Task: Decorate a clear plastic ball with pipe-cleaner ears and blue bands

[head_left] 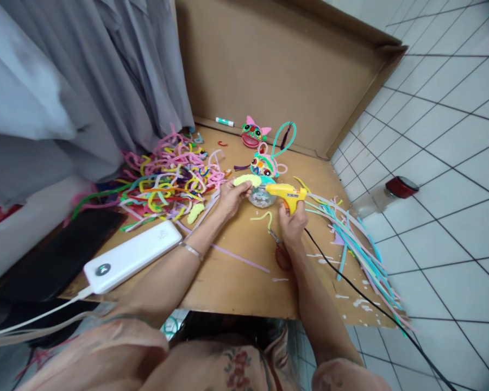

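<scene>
My left hand (233,199) pinches a fuzzy pale-yellow pipe-cleaner piece (246,180) near the middle of the table. In my right hand (293,221) is a yellow hot glue gun (286,192), its nozzle pointing left toward that piece. Behind and below the nozzle stands a clear rounded container (262,197), with something turquoise at its top. A second pale-yellow fuzzy piece (196,213) lies left of my left forearm. Scissors with dark red handles (282,255) rest beside my right wrist, partly hidden by it. A bent yellow pipe cleaner (264,216) lies between my hands.
A tangled heap of coloured pipe cleaners (175,174) fills the left; straight ones (361,250) lie right. Two animal-face crafts (251,134) and a marker (224,121) are at the back. A white power bank (132,255) sits front left. The glue gun's black cord (350,290) trails right.
</scene>
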A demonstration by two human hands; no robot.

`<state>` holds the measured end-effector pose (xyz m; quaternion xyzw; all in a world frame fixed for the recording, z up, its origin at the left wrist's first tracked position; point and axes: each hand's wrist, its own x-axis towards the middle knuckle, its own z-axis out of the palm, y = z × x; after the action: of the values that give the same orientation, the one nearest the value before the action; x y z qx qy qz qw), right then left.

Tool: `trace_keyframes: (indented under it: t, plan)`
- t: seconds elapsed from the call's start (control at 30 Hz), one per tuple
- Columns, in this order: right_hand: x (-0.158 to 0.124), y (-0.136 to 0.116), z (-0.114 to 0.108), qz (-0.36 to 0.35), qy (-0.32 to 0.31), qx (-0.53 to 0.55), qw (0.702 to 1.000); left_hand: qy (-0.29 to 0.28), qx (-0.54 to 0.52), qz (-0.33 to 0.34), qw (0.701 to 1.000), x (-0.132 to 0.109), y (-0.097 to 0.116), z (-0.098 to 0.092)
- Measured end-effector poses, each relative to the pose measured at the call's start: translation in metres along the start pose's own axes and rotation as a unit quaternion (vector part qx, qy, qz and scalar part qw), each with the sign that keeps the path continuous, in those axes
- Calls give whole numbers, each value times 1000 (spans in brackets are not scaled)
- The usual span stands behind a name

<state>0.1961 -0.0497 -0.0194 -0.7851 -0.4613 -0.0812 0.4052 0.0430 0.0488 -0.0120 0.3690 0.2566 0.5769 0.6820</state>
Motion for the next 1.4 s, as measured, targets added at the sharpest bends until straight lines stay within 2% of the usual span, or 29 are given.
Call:
trace_keyframes:
  t: [0.7, 1.4]
  plan:
    - [-1, -3, -1, 18, -12, 21, 1000, -6, 5, -8, 1000, 0, 2, -1]
    - [1, -3, -2, 13, 16, 5, 1000, -9, 14, -14, 1000, 1, 3, -2]
